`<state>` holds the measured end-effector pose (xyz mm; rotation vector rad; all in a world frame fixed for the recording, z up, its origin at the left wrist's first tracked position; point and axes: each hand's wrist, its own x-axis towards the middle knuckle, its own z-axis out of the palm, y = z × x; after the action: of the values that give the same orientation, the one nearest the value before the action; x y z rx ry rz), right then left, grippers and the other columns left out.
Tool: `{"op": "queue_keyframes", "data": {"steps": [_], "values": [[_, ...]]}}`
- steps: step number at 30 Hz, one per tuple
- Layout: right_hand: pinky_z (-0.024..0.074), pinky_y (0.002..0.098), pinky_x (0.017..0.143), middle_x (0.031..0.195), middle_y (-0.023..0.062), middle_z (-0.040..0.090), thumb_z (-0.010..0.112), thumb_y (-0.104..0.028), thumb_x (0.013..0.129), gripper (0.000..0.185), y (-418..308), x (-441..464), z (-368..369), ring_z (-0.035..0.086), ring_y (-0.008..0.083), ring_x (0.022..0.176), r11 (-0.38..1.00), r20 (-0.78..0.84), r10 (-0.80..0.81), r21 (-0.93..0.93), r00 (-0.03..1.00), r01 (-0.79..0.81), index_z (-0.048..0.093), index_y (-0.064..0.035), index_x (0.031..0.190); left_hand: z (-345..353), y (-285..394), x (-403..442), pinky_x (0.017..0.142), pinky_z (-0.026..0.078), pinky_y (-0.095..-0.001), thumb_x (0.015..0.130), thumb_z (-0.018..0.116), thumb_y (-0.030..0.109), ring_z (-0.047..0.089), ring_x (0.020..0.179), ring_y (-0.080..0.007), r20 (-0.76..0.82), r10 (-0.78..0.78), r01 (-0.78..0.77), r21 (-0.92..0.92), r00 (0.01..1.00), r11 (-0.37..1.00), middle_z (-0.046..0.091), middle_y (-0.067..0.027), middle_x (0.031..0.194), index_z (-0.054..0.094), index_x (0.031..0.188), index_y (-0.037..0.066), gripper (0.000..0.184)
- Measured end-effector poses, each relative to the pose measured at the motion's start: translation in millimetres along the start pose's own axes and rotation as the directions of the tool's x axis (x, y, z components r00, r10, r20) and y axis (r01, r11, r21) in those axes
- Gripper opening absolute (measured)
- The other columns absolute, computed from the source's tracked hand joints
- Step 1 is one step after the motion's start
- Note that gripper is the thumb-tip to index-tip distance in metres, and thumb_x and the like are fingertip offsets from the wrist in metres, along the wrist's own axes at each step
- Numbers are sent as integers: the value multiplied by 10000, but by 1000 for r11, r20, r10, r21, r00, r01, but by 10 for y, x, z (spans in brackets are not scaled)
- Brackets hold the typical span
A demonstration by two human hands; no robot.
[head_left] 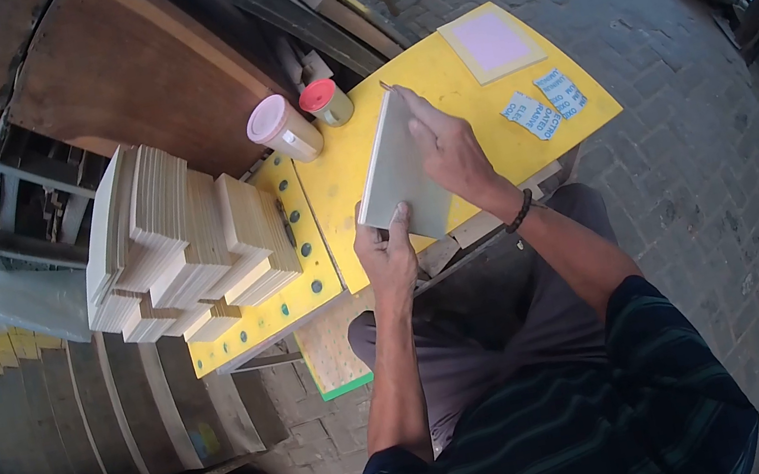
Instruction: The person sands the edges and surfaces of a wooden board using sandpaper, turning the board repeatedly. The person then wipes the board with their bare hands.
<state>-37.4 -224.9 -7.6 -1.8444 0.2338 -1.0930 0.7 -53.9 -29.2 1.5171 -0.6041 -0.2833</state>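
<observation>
A thin rectangular wooden board (388, 169) with a pale grey face is held tilted over the yellow table. My left hand (388, 256) is closed on its lower corner, with the thumb on the face. My right hand (453, 151) grips the upper right edge, its fingers reaching toward the top corner. A small dark tip shows past those fingers, too small to name. To the right of my hands lie two torn pieces of sandpaper (533, 114), their blue-printed backing up. Left of the board stands a stack of pale wooden boards (166, 236).
The yellow tabletop (343, 205) carries a lidded pink-topped tub (285, 130), a red-topped cup (325, 102) and a pink sheet on a panel (493, 42). Large wooden panels (136, 67) lean behind. Curved boards (95, 409) stand at lower left. Brick paving (685, 183) lies at right.
</observation>
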Motion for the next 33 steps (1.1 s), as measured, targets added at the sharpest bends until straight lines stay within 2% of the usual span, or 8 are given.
{"op": "queue_keyframes", "data": {"steps": [3,5,12,17,22,24,29,33], "values": [[521,441,938,1243,292,626,483,-1,962,393,-131,129,-105,640,407,1135,978,44,180,99,983,-183,546,76,1342,93,114,10,872,504,-260,973,649,29,629,978,-124,-46,103,-102,10,994,995,659,-82,1126,559,1312,-57,361],[524,444,923,1158,275,660,496,2,966,327,-245,115,-59,636,426,1117,993,-135,-56,98,989,69,607,76,1265,179,254,3,783,500,-241,948,687,26,619,897,-100,-157,155,-163,-37,975,986,678,-54,1036,611,1267,-42,335],[501,418,980,1259,208,642,554,67,898,413,-345,-83,-95,614,378,1211,928,14,-344,-148,939,342,600,42,1308,-70,213,35,686,488,-248,924,716,95,601,751,-77,29,-119,105,309,992,945,689,-19,797,703,1064,-47,200],[470,461,1005,1356,190,607,616,52,822,534,-407,-286,56,559,378,1307,866,143,-434,-205,889,456,575,25,1354,-130,102,-9,790,511,-289,959,666,117,633,863,-126,40,50,-57,220,998,974,724,-85,952,658,1166,-43,262],[458,478,1031,1407,212,576,586,39,840,554,181,-208,102,528,401,1336,858,130,-435,-239,891,454,536,30,1391,-180,202,-46,863,508,-304,992,630,117,637,968,-143,77,-29,12,217,997,976,719,-116,1060,620,1231,-47,290],[452,483,1045,1435,235,550,567,34,848,563,307,-83,39,496,410,1366,897,109,-214,-372,971,240,511,43,1408,-173,194,-49,875,508,-308,1000,622,118,636,989,-146,68,-11,-3,196,998,981,716,-124,1080,613,1241,-48,294],[437,470,1070,1441,223,551,561,4,862,553,-390,-486,169,492,388,1382,883,219,-365,-226,905,411,527,15,1414,-204,62,-68,914,496,-310,992,620,106,638,1022,-166,96,9,-27,183,995,983,708,-137,1134,586,1281,-48,329],[433,467,1080,1445,232,543,529,21,871,553,231,-293,183,489,395,1380,873,139,-360,-299,923,385,518,6,1424,-187,106,-128,926,495,-313,981,626,91,643,1030,-178,72,-85,73,158,994,985,708,-139,1136,573,1296,-50,350]]}}
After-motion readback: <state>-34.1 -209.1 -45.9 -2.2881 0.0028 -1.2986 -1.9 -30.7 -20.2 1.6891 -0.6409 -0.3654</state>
